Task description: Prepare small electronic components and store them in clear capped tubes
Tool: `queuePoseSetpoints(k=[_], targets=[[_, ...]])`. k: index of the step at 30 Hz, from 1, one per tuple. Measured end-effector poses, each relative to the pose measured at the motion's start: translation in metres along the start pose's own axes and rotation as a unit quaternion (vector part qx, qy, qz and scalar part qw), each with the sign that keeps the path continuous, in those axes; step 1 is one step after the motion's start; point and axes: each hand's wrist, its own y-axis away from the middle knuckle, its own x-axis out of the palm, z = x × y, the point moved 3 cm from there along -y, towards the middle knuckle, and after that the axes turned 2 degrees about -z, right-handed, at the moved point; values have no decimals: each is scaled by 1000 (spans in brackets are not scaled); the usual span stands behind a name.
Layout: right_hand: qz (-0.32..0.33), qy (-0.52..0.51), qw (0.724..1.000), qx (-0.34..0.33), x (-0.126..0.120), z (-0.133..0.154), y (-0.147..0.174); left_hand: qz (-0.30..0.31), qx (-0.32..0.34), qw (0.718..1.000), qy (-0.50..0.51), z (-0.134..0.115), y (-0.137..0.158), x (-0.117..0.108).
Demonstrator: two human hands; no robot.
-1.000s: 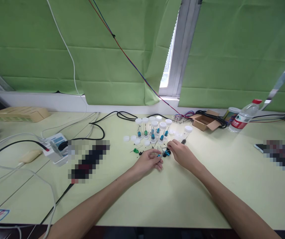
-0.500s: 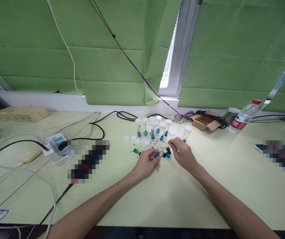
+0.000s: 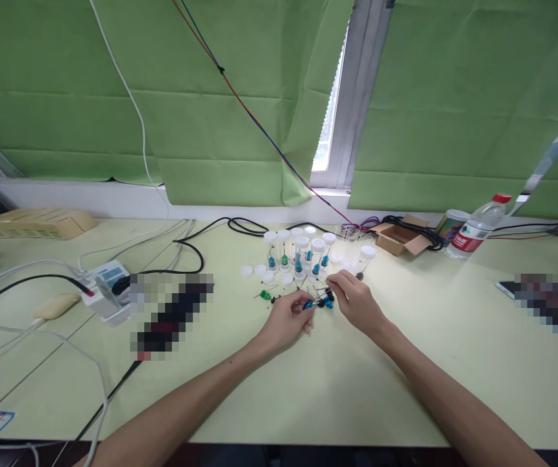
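My left hand (image 3: 286, 321) has its fingers closed on a small blue part (image 3: 308, 305) with a thin metal stem, held just above the table. My right hand (image 3: 357, 299) is pinched beside it, thumb against forefinger; whatever is between those fingertips is too small to make out. Black and blue small parts (image 3: 328, 302) lie between the two hands. To the left are a green part (image 3: 265, 294) and thin metal stems. Behind the hands stands a group of clear vials (image 3: 316, 256) with white caps, several holding a blue or green stemmed part.
Loose white caps (image 3: 247, 271) lie left of the vials, and a separate vial (image 3: 366, 258) stands to the right. Farther back are an open cardboard box (image 3: 398, 240), a can (image 3: 451, 225) and a water bottle (image 3: 478, 227). A power strip (image 3: 108, 288) with cables is at left.
My right hand's fingertips have moved slightly left and down, closer to the left hand. The left hand has stayed in place with the blue part.
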Motion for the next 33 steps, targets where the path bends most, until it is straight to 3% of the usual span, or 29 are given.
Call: queuePoseSetpoints(k=[12, 19, 33], targets=[[-57, -44, 996, -50, 3, -5, -1, 53, 21, 998, -32, 3, 1, 2], [-69, -65, 995, -43, 5, -5, 0, 89, 10, 996, -11, -1, 4, 5], [-94, -66, 993, -37, 7, -5, 1, 87, -10, 995, 43, -5, 6, 8]])
